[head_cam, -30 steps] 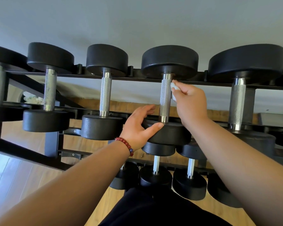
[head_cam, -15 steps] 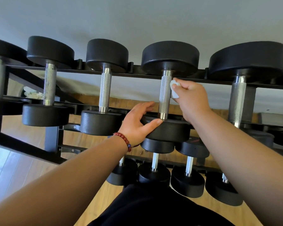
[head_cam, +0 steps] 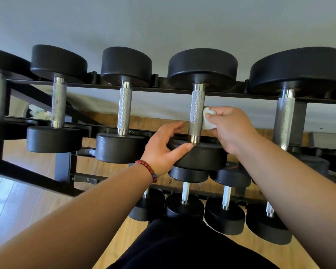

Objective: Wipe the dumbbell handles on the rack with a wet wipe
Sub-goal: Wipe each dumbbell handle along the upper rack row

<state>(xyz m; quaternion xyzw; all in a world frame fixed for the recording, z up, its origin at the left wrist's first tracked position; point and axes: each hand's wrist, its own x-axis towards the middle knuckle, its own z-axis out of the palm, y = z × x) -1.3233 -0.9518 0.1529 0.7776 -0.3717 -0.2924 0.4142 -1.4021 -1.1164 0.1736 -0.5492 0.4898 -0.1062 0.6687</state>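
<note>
Several black dumbbells with knurled steel handles lie across the top tier of a black rack [head_cam: 260, 97]. My right hand [head_cam: 231, 129] pinches a white wet wipe [head_cam: 208, 121] and presses it against the right side of the fourth dumbbell's handle [head_cam: 196, 113], at its lower half. My left hand [head_cam: 164, 148], with a red bead bracelet on the wrist, grips the near head [head_cam: 204, 158] of that same dumbbell, thumb on top by the handle's base.
Neighbouring handles stand left [head_cam: 124, 111] and right [head_cam: 283, 121] of the wiped one. Smaller dumbbells [head_cam: 184, 208] sit on a lower tier below my hands. A crumpled white thing [head_cam: 39, 113] lies behind the rack at left. Wooden floor lies beneath.
My right hand has slid the wipe down the handle, from near the far head to the lower half. My left hand has stayed on the near head.
</note>
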